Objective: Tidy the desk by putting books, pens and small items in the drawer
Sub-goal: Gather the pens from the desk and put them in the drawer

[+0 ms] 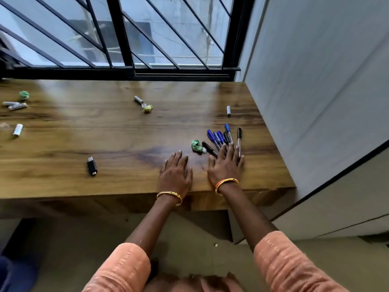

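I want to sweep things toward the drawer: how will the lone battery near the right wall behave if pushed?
The battery looks like a smooth cylinder lying on its side on the polished desk, so it will probably roll rather than slide. It seems small and light, so a gentle nudge should do. With nothing touching it, it may run off freely.

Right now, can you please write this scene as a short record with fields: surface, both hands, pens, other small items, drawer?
surface: wooden desk under a barred window
left hand: flat on the desk, fingers straight, holds nothing
right hand: flat, fingers resting on the lower ends of the pens
pens: a bunch with blue and black caps, fanned out near the right edge
small items: green crumpled paper beside the pens, black lighter, batteries scattered farther back
drawer: not visible
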